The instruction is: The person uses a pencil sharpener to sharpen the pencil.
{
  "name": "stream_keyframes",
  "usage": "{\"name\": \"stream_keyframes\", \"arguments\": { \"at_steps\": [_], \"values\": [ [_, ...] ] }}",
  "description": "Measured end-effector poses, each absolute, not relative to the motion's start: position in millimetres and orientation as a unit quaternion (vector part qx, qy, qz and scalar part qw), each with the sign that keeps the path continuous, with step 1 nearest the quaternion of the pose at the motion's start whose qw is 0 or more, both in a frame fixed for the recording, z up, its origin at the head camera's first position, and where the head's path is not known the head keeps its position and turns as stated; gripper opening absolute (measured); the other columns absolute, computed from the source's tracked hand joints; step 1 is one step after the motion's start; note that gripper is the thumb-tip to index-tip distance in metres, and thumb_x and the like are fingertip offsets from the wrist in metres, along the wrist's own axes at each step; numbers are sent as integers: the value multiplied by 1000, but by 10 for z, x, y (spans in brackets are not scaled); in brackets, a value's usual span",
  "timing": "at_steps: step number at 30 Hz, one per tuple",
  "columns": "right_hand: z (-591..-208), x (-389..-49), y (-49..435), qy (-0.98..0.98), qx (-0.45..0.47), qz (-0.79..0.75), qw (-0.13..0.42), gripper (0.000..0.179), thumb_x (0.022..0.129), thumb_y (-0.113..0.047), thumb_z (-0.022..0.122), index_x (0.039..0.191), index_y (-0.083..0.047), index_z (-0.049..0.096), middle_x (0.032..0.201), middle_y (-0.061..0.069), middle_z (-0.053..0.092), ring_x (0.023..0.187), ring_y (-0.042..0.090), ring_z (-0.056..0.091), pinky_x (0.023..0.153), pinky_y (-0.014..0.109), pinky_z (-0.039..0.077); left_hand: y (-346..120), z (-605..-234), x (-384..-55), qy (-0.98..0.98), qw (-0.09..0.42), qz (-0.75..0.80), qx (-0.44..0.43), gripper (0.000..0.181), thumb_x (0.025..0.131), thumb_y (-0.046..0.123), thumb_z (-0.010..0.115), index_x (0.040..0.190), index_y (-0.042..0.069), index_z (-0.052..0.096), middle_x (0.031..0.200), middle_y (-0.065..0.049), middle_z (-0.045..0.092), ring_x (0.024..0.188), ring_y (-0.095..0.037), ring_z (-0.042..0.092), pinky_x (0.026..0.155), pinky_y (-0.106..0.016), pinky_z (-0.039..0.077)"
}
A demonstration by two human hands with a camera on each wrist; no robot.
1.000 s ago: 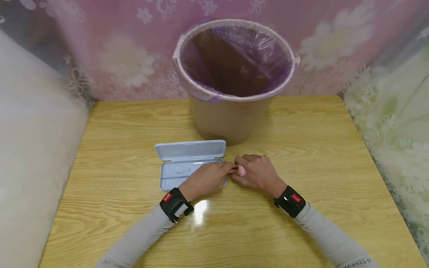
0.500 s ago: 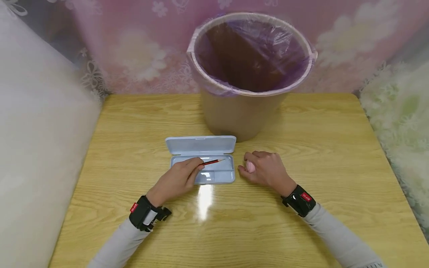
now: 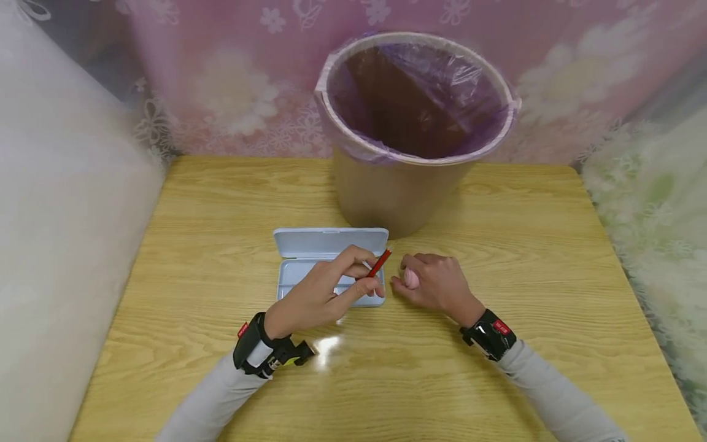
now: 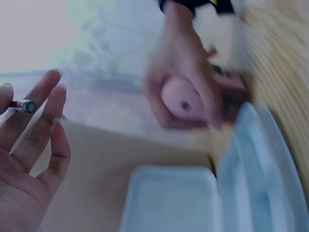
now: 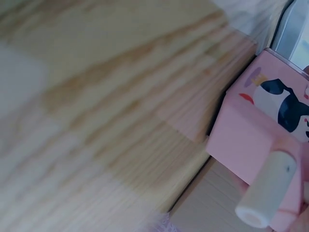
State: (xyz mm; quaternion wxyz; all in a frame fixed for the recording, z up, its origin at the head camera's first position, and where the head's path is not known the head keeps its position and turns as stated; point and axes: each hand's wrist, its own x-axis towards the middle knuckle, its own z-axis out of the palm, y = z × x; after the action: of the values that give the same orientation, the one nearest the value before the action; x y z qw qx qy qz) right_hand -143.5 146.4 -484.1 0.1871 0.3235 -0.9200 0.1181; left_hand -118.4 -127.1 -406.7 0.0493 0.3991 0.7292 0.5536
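Observation:
My left hand point(image 3: 317, 294) pinches a red and black pencil point(image 3: 378, 264) above the right part of a light blue pencil case point(image 3: 301, 242), whose lid stands up. In the left wrist view the pencil's dark end point(image 4: 30, 106) shows beside the spread fingers. To the right of the case my right hand point(image 3: 439, 281) grips a pink pencil sharpener point(image 3: 411, 279). Its round face with a small dark hole shows in the left wrist view. A cow picture and a pale crank handle point(image 5: 268, 191) appear on the sharpener in the right wrist view.
A large bin point(image 3: 381, 196) with a purple liner stands on the wooden table point(image 3: 232, 202) just behind the case. Pink and pale floral cloths point(image 3: 221, 92) hang at the back and sides.
My left hand drew the pencil away from the sharpener, leftward over the case. It then came back right, tilting the pencil upward. My right hand keeps its grip on the sharpener.

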Motion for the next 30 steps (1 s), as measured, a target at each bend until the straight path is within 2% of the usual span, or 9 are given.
{"name": "stream_keyframes", "arguments": {
  "at_steps": [5, 9, 12, 15, 16, 19, 23, 25, 30],
  "values": [
    [-4875, -1425, 1448, -918, 330, 123, 185, 33, 77, -40, 81, 75, -16, 58, 56, -6, 49, 44, 9, 45, 41, 26, 33, -1180, -3951, -1160, 669, 87, 611, 413, 14, 105, 10, 52, 117, 10, 45, 97, -1, 78, 86, -9, 68, 82, -28, 52],
    [-4885, -1417, 1443, -917, 331, 128, 183, 34, 78, -45, 79, 78, -16, 61, 58, -5, 54, 46, 10, 49, 41, 27, 35, -1155, -3879, -1156, 600, 114, 673, 417, 8, 107, 12, 47, 112, 6, 44, 98, -11, 78, 85, -15, 69, 83, -32, 52],
    [-4877, -1417, 1428, -916, 330, 136, 185, 44, 89, -58, 65, 81, -15, 65, 61, -3, 59, 48, 12, 55, 43, 28, 40, -1150, -3862, -1165, 559, 126, 705, 417, 11, 108, 12, 46, 111, 2, 44, 97, -21, 76, 85, -21, 69, 81, -33, 53],
    [-4869, -1424, 1421, -915, 329, 137, 191, 60, 94, -69, 49, 79, -14, 65, 60, -3, 58, 48, 13, 55, 42, 29, 40, -1147, -3866, -1188, 551, 123, 712, 418, 11, 108, 10, 44, 112, 0, 45, 97, -25, 75, 83, -23, 70, 77, -33, 54],
    [-4869, -1429, 1424, -914, 330, 135, 194, 63, 95, -71, 44, 79, -13, 64, 60, -3, 57, 47, 13, 54, 42, 29, 40, -1147, -3871, -1197, 556, 116, 708, 419, 10, 108, 8, 44, 112, 0, 46, 97, -24, 75, 82, -22, 70, 77, -33, 55],
    [-4861, -1437, 1440, -914, 329, 132, 197, 48, 94, -59, 59, 78, -14, 62, 59, -3, 56, 46, 12, 52, 42, 29, 39, -1162, -3866, -1214, 602, 82, 677, 415, 8, 106, 5, 49, 113, 2, 50, 94, -16, 77, 81, -16, 71, 76, -32, 55],
    [-4843, -1434, 1452, -919, 321, 129, 187, 30, 80, -41, 76, 80, -15, 63, 62, -3, 58, 48, 12, 54, 42, 30, 41, -1230, -3859, -1240, 686, 16, 605, 404, 15, 99, 4, 63, 112, 9, 58, 89, 0, 76, 78, -4, 65, 69, -28, 50],
    [-4838, -1433, 1451, -923, 316, 126, 182, 28, 78, -40, 77, 80, -16, 64, 63, -3, 61, 49, 13, 57, 43, 31, 43, -1283, -3861, -1265, 719, -17, 567, 402, 17, 96, 7, 69, 111, 11, 62, 90, 5, 75, 76, -2, 60, 66, -26, 47],
    [-4840, -1440, 1446, -927, 308, 126, 171, 28, 79, -41, 76, 81, -16, 65, 66, -2, 66, 53, 15, 62, 44, 33, 46, -1458, -3940, -1347, 787, -100, 440, 422, 13, 95, 17, 72, 107, 11, 70, 93, 4, 73, 82, -7, 64, 76, -26, 53]
  ]
}}
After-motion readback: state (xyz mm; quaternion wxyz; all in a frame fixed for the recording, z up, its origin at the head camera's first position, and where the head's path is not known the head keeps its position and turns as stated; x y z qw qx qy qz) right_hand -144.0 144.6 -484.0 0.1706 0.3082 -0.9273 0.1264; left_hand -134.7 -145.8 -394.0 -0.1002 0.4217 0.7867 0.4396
